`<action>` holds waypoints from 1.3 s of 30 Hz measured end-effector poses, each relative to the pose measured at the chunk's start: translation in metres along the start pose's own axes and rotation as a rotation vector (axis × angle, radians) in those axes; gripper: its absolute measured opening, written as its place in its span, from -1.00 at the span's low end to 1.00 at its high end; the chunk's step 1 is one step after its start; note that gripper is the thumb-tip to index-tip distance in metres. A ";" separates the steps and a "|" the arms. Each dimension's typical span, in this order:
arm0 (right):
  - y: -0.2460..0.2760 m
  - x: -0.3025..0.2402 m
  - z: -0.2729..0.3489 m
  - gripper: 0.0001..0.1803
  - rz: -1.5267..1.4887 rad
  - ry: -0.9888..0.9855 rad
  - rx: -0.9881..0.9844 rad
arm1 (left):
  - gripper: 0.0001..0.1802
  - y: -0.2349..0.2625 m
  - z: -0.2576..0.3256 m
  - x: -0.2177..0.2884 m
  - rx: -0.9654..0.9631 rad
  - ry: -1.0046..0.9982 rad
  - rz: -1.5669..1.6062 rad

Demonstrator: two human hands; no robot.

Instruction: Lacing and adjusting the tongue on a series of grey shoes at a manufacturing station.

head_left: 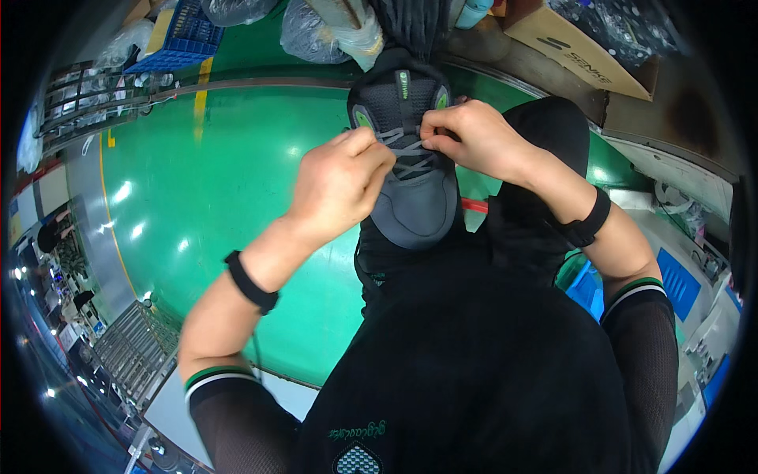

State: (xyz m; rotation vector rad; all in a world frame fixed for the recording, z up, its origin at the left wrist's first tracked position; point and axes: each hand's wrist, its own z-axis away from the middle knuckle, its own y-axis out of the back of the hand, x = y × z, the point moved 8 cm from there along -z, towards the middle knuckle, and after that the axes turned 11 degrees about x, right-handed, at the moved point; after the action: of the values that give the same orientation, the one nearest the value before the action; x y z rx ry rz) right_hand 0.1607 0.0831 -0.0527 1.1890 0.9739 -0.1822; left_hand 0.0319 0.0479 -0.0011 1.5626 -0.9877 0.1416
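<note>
— What is seen from the head camera, and where is the shoe?

— A dark grey sports shoe [410, 170] with green accents is seen at the middle of the picture, above a glossy green floor [213, 174]. It is carried on a dark leg; the toe is turned toward the lower edge and the tongue toward the top.

— How are the hands placed on it?

— The left hand [339, 186] is laid against the shoe's left side, level with the lacing. Its fingers [365, 142] are curled together, and a strand of the grey laces [407, 150] is pinched at their tips. The right hand [478, 138] is set over the upper right of the lacing; its fingers [436, 130] are bent and closed, and the lace is nipped between thumb and forefinger just beside the tongue. The two hands are held close together, nearly touching over the laces.

— Is anything worn on the arms?

— A black band [251, 283] is worn on the left wrist and another black band [586, 223] on the right wrist. Dark mesh sleeves with green and white cuffs are seen on both upper arms.

— What else is shown around the shoe?

— A blue plastic crate [183, 35] is seen at the upper left, clear plastic bags [316, 31] are lying near the top edge, and a brown cardboard box [580, 51] is set at the upper right. A yellow line [201, 99] is painted on the floor below the crate.
</note>
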 end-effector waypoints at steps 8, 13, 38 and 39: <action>-0.008 0.023 0.015 -0.86 -0.498 -0.364 -0.256 | -0.55 -0.033 0.069 -0.005 0.322 -0.174 -0.298; 0.005 0.030 0.046 -0.80 -0.560 -0.471 -0.248 | -0.52 -0.033 0.084 -0.003 0.277 -0.087 -0.220; 0.004 0.026 0.033 -0.83 -0.298 -0.224 0.090 | -0.79 -0.039 -0.007 -0.003 -0.179 0.287 0.056; 0.004 0.026 0.033 -0.83 -0.301 -0.225 0.093 | -0.79 -0.036 -0.005 0.000 -0.182 0.285 0.054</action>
State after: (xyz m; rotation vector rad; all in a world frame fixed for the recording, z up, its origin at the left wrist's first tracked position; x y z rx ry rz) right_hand 0.1966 0.0663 -0.0669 1.0742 0.9483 -0.5937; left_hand 0.0573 0.0491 -0.0271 1.3083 -0.7948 0.2964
